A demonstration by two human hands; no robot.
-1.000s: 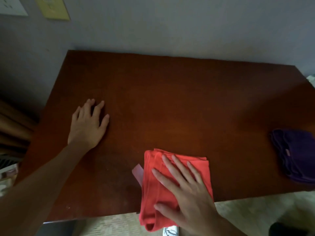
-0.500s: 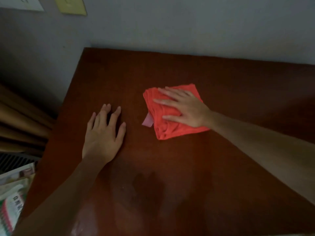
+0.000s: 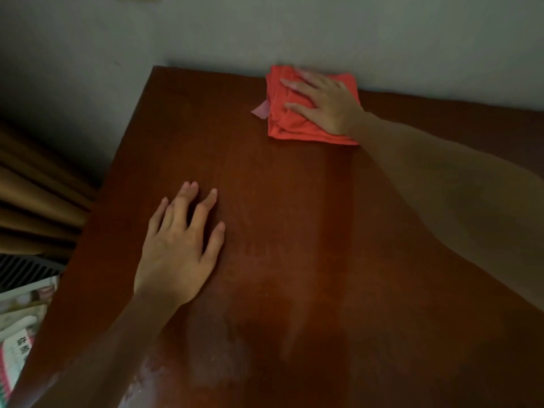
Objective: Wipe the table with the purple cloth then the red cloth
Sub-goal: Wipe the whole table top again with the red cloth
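The folded red cloth (image 3: pixel 290 123) lies at the far edge of the dark wooden table (image 3: pixel 294 260), touching the wall. My right hand (image 3: pixel 325 103) presses flat on top of it, fingers spread and pointing left. A small pink tag sticks out of the cloth's left side. My left hand (image 3: pixel 182 245) rests flat on the bare table nearer to me, left of centre, fingers apart and holding nothing. The purple cloth is out of view.
A grey wall (image 3: pixel 294 33) runs along the table's far edge. Brown curtain folds (image 3: pixel 38 195) hang left of the table. Printed packages (image 3: pixel 20 334) lie low at the left, beside a dark vent grille (image 3: pixel 23 272).
My right hand has pushed the red cloth from the near edge across the table to the far edge by the wall. The left hand stayed flat in place. The purple cloth left the view.
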